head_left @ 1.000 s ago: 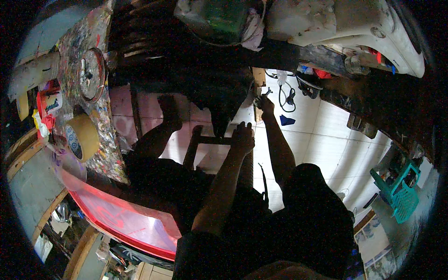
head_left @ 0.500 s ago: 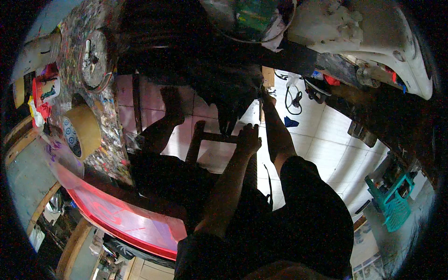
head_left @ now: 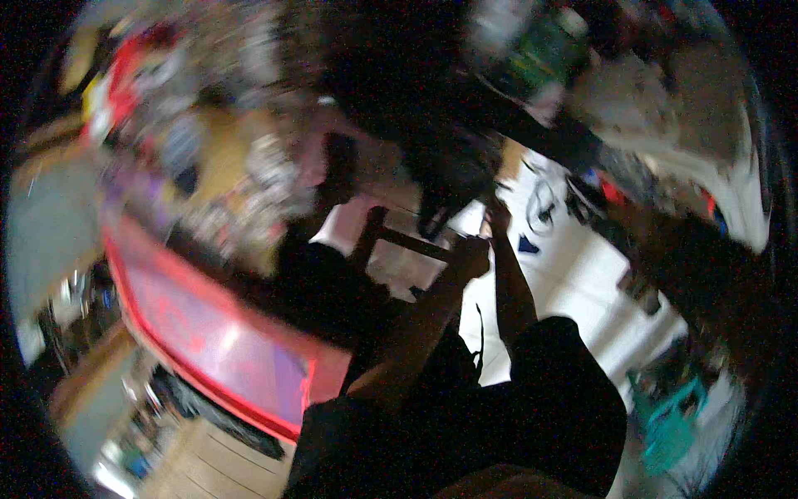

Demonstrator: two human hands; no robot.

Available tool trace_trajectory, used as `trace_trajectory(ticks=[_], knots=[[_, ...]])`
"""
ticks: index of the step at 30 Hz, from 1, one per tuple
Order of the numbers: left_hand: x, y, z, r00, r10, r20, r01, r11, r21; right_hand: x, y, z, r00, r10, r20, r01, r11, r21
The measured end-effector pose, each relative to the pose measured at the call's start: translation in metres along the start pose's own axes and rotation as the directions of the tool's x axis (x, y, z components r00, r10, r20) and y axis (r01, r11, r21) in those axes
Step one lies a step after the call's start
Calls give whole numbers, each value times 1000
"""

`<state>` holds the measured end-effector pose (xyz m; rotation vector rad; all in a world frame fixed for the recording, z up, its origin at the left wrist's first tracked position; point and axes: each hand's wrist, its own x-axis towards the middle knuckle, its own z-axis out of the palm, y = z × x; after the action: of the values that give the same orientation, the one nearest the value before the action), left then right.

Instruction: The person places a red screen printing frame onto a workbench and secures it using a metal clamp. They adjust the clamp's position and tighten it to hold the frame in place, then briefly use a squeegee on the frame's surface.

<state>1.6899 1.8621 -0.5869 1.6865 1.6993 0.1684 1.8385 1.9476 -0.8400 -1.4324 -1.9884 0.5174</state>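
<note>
Blurred view from above. Left hand [head_left: 468, 256] raised, forearm angled up from lower centre, fingers curled on end of dark bar [head_left: 413, 244]. Right hand [head_left: 497, 218] higher, just beside it, arm bent at elbow, reaching to dark mass overhead; grip unclear. Pale floor [head_left: 573, 283] beneath. Red-edged panel [head_left: 216, 341] left.

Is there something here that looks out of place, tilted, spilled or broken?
The picture is too smeared by motion to show damage or a spill. Both hands, left hand and right hand, are raised at a dark frame under a dark bulky object. Small dark items lie scattered on the pale floor.
</note>
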Motion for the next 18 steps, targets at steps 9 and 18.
trace_trajectory(ticks=[9,18], knots=[[-1,148,-191,943,325,70,-292,909,-297,108,-136,-197,770,172,615,-483,787,385],[-258,12,-505,896,443,28,-354,751,-557,139,-320,-254,784,-304,542,-115,786,607]])
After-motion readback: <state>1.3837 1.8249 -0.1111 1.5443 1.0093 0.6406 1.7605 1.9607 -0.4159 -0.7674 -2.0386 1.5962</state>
